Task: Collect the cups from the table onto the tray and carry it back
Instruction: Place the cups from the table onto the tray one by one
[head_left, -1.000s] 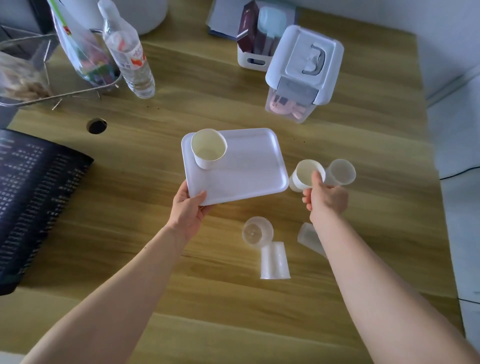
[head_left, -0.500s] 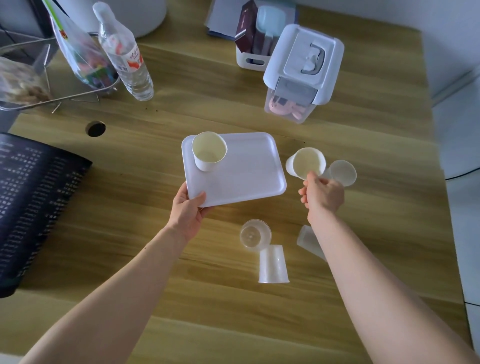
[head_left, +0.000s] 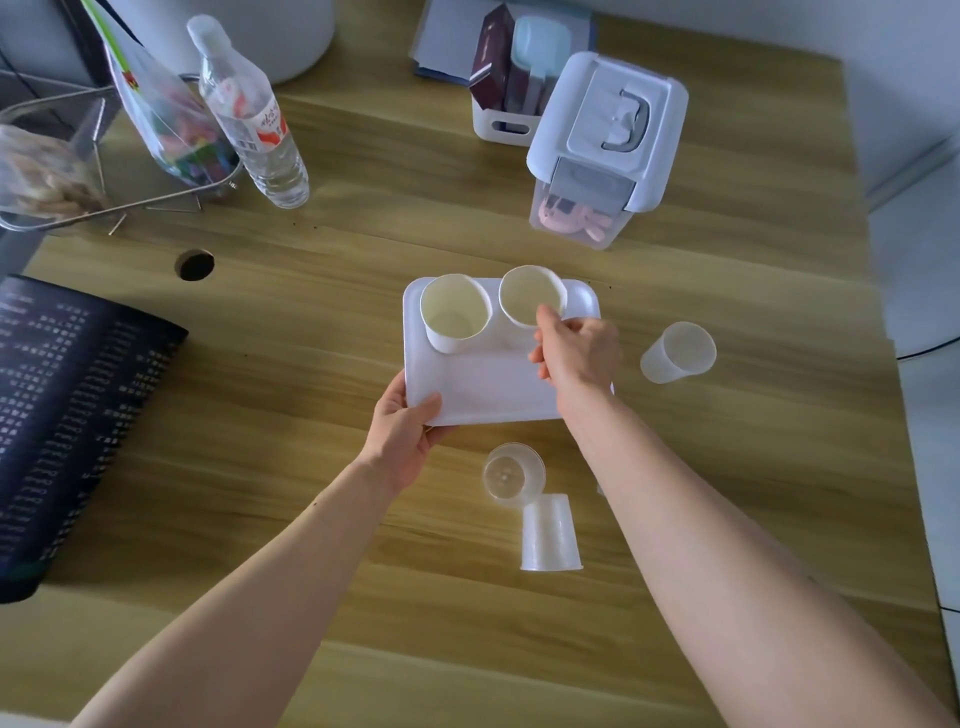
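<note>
White plastic, that tray, and the person's left hand has it pinched by its near-left corner, thumb on top and fingers underneath, so it hangs out over the wooden table away from the body. One paper cup stands upright on the far-left part of the tray. The right hand is over the tray's far-right part, fingers and thumb closed on the near rim of a second paper cup, which sits just beside the first, mouth up and leaning a little. Whether its base is already down on the tray I cannot tell from here.

What matters for the next reach, I'd say, is where the loose cups lie from that right hand. A translucent cup is off to its right, near the tray's right edge, lying over with its open mouth turned up and rightward. Two more sit on the body side of the tray, between the forearms: a clear cup tipped with its mouth facing up at us, and touching it a frosted cup standing upside down. Something pale peeks from behind the right forearm; too hidden to name.

All three are nearer the right hand, and the left is occupied anyway, so the right looks like the one to fetch them.
</note>
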